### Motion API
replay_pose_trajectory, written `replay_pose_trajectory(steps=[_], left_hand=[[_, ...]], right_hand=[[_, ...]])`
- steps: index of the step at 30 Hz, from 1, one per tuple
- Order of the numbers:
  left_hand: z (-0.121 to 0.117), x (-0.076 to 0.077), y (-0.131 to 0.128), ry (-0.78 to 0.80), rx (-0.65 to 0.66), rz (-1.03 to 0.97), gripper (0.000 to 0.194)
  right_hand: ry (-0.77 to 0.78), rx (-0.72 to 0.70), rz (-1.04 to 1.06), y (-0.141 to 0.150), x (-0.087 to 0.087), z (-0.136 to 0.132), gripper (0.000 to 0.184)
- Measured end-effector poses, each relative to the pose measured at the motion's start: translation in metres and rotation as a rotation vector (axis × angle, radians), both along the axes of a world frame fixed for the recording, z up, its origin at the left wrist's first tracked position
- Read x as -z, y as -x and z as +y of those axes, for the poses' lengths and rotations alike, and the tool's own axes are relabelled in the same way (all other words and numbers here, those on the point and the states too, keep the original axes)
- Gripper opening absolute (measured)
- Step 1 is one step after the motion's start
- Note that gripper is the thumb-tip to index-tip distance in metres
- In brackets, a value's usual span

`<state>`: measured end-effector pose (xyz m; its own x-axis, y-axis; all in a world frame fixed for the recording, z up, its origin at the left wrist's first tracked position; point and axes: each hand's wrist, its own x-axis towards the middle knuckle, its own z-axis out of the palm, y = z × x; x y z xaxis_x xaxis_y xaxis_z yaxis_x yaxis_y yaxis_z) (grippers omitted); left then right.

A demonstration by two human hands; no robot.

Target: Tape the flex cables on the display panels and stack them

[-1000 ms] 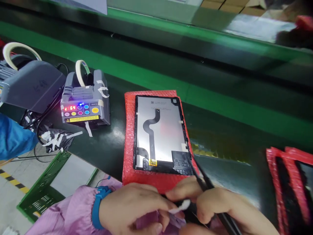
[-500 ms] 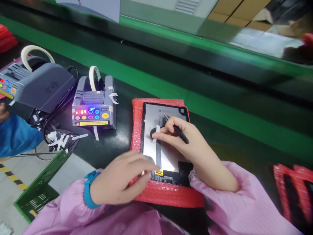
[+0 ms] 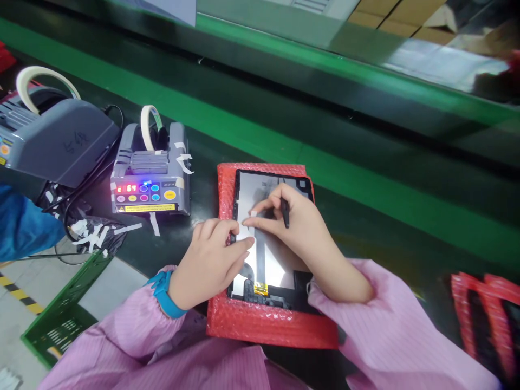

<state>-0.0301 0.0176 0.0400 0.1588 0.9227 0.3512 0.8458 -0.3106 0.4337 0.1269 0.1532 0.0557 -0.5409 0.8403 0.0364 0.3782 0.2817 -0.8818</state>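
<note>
An opened tablet (image 3: 276, 265) with a silvery inner panel lies on red bubble wrap (image 3: 280, 330). A dark flat ribbon cable (image 3: 260, 260) runs along the panel to a yellow-taped end. My right hand (image 3: 298, 222) is over the tablet, thumb and forefinger pinching a short strip of whitish tape (image 3: 253, 215) above the cable. Tucked in the same hand is a slim black tool (image 3: 286, 212), apparently tweezers. At the tablet's left edge is my left hand (image 3: 211, 265), its thumb stretched toward the tape and its fingers apart from the thumb; it holds nothing.
A grey tape dispenser (image 3: 150, 184) with a lit display stands left of the tablet, a second dispenser (image 3: 60, 135) beyond it. Tape scraps (image 3: 97, 235) hang below. A green crate (image 3: 60, 319) is at lower left, a co-worker's blue sleeve (image 3: 28, 222) at far left, more red wrap (image 3: 467, 319) right.
My left hand has moved up from the tablet's lower end to its left edge near the tape. My right hand has shifted slightly left with the tape, and the black tool has turned more upright.
</note>
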Motion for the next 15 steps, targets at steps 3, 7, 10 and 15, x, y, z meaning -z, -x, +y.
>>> replay_pose_trajectory(steps=[3, 7, 10, 15], left_hand=[[-0.004, 0.002, 0.001, 0.019, 0.003, -0.095, 0.030], [-0.017, 0.015, 0.002, 0.097, -0.166, -0.452, 0.034], [-0.019, 0.029, 0.001, 0.275, -0.260, -0.883, 0.061], [0.008, 0.031, -0.006, 0.542, -0.281, -1.198, 0.079]], right_hand=[[-0.126, 0.123, -0.049, 0.002, 0.002, 0.032, 0.060], [-0.150, 0.459, -0.097, -0.025, 0.008, 0.075, 0.054], [0.160, 0.635, -0.076, -0.059, 0.016, 0.074, 0.060], [0.719, 0.643, -0.012, -0.093, 0.015, 0.030, 0.066]])
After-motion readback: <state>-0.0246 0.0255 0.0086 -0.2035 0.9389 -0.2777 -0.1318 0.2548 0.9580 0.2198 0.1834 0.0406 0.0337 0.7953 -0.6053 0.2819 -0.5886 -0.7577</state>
